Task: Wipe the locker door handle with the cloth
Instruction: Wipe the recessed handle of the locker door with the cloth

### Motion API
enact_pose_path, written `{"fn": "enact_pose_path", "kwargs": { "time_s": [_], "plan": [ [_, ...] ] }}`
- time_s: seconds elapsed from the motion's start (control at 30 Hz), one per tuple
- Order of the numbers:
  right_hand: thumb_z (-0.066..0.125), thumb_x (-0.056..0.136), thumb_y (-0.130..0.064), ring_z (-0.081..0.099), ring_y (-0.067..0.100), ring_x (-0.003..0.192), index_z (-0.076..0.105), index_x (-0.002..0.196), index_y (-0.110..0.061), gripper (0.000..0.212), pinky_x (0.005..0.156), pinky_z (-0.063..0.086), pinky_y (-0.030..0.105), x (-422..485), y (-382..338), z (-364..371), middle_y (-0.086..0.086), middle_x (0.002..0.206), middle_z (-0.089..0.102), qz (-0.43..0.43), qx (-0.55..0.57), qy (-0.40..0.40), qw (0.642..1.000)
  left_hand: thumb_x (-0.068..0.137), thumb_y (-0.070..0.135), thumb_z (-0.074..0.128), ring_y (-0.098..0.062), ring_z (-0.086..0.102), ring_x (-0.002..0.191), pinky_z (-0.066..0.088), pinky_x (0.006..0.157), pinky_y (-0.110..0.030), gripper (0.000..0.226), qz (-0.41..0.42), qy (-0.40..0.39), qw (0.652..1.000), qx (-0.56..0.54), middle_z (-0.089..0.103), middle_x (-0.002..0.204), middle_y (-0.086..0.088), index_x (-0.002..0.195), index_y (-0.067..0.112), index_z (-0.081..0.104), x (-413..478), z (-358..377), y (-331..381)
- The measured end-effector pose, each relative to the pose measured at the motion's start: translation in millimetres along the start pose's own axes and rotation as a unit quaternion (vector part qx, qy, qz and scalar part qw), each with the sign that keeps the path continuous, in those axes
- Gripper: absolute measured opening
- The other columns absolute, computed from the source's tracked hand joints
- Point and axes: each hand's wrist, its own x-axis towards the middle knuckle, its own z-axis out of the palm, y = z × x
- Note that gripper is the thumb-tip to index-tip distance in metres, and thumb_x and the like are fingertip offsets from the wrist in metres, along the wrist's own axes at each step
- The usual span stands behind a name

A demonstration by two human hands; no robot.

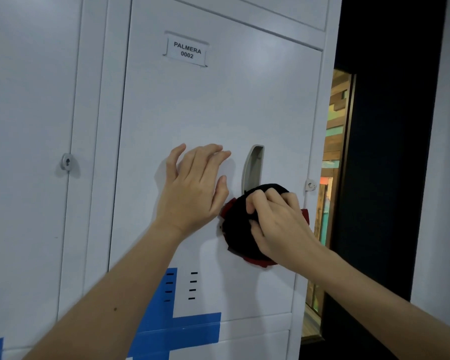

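Note:
A grey recessed handle (253,166) runs upright on the white locker door (198,107), right of centre. My right hand (278,224) grips a bunched black cloth with red edges (238,229) and holds it against the door at the handle's lower end, which the cloth hides. To the left of the handle, my left hand (195,188) rests on the door with fingers spread and mostly straight.
A label reading "PALMERA 0002" (187,51) sits near the door's top. A small lock (310,185) is on the door's right edge, another lock (67,162) on the neighbouring locker. Vent slits (182,286) and blue tape (182,326) lie below. A dark door frame (379,152) stands right.

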Motion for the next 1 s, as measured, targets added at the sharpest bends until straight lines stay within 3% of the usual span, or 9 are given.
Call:
{"fn": "enact_pose_path", "kwargs": {
  "time_s": [0.13, 0.27, 0.37, 0.47, 0.53, 0.6, 0.7, 0.8, 1.0],
  "plan": [
    [0.071, 0.051, 0.015, 0.035, 0.014, 0.073, 0.041, 0.088, -0.014, 0.056, 0.065, 0.018, 0.030, 12.4, 2.6, -3.9, -0.002, 0.069, 0.054, 0.004, -0.018, -0.038, 0.999, 0.090, 0.022, 0.038, -0.018, 0.047, 0.110, 0.014, 0.110, -0.037, 0.038, 0.001, 0.006, 1.000, -0.001, 0.061, 0.116, -0.011, 0.116, 0.005, 0.060, 1.6, 0.1, -1.1],
    [0.063, 0.035, 0.025, 0.044, 0.022, 0.062, 0.046, 0.080, -0.008, 0.058, 0.057, 0.037, 0.034, 10.2, -9.5, 2.0, 0.003, 0.064, 0.050, 0.027, -0.024, -0.025, 0.999, 0.090, 0.022, 0.038, -0.019, 0.048, 0.110, 0.013, 0.111, -0.037, 0.038, -0.002, -0.005, 1.000, 0.000, 0.061, 0.116, -0.011, 0.116, 0.005, 0.060, -0.3, 0.3, -0.6],
    [0.065, 0.034, 0.025, 0.048, 0.024, 0.060, 0.046, 0.079, -0.007, 0.058, 0.055, 0.041, 0.034, 7.3, -20.3, 4.0, 0.007, 0.068, 0.051, 0.073, 0.006, 0.026, 0.997, 0.090, 0.021, 0.038, -0.018, 0.047, 0.110, 0.014, 0.110, -0.038, 0.038, -0.005, -0.007, 1.000, -0.007, 0.061, 0.116, -0.011, 0.116, 0.005, 0.060, -0.5, -0.4, -0.4],
    [0.065, 0.062, 0.019, 0.048, 0.024, 0.076, 0.045, 0.085, -0.011, 0.043, 0.065, 0.040, 0.034, -4.3, -33.4, 0.3, 0.008, 0.082, 0.052, 0.179, 0.084, 0.023, 0.980, 0.090, 0.022, 0.037, -0.019, 0.048, 0.110, 0.014, 0.110, -0.038, 0.038, -0.011, -0.004, 1.000, -0.010, 0.061, 0.116, -0.011, 0.116, 0.005, 0.059, -0.8, -1.0, -0.5],
    [0.052, 0.086, 0.004, 0.040, 0.020, 0.095, 0.037, 0.093, -0.020, 0.029, 0.079, 0.036, 0.029, -27.7, -34.7, 0.8, 0.002, 0.098, 0.045, 0.255, 0.162, -0.076, 0.950, 0.090, 0.022, 0.038, -0.019, 0.048, 0.110, 0.014, 0.110, -0.037, 0.037, -0.011, -0.002, 1.000, -0.013, 0.060, 0.116, -0.011, 0.116, 0.006, 0.059, 1.4, -0.5, -0.3],
    [0.049, 0.092, -0.004, 0.035, 0.016, 0.098, 0.035, 0.092, -0.024, 0.025, 0.082, 0.034, 0.026, -55.8, -35.1, 3.4, -0.005, 0.099, 0.040, 0.274, 0.173, -0.114, 0.939, 0.089, 0.022, 0.039, -0.019, 0.048, 0.110, 0.013, 0.111, -0.037, 0.036, -0.005, -0.008, 1.000, -0.022, 0.060, 0.116, -0.011, 0.115, 0.006, 0.059, 2.5, 0.3, -0.1],
    [0.062, 0.082, 0.000, 0.041, 0.013, 0.085, 0.043, 0.084, -0.021, 0.029, 0.067, 0.037, 0.021, -62.2, -34.8, -2.1, -0.002, 0.085, 0.049, 0.220, 0.133, 0.030, 0.966, 0.088, 0.022, 0.040, -0.018, 0.046, 0.112, 0.011, 0.111, -0.036, 0.036, -0.014, -0.021, 0.998, -0.049, 0.058, 0.118, -0.011, 0.115, 0.007, 0.058, 0.5, -1.5, 0.8],
    [0.052, 0.080, -0.010, 0.039, 0.011, 0.079, 0.042, 0.085, -0.016, 0.013, 0.067, 0.034, 0.017, -36.4, -23.3, -4.8, 0.001, 0.079, 0.054, 0.114, 0.092, 0.154, 0.977, 0.087, 0.022, 0.040, -0.018, 0.044, 0.113, 0.013, 0.109, -0.036, 0.037, -0.028, -0.039, 0.996, -0.079, 0.057, 0.119, -0.011, 0.115, 0.007, 0.058, -9.7, -6.4, 4.8],
    [0.066, 0.069, 0.008, 0.041, 0.018, 0.073, 0.050, 0.084, -0.007, 0.027, 0.069, 0.029, 0.028, -0.9, -11.0, 8.0, 0.006, 0.074, 0.056, 0.063, 0.053, 0.081, 0.993, 0.085, 0.023, 0.041, -0.019, 0.040, 0.112, 0.026, 0.100, -0.039, 0.039, -0.072, -0.069, 0.988, -0.115, 0.057, 0.120, -0.011, 0.114, 0.006, 0.060, -21.2, -13.8, 12.8]
  ]
}}
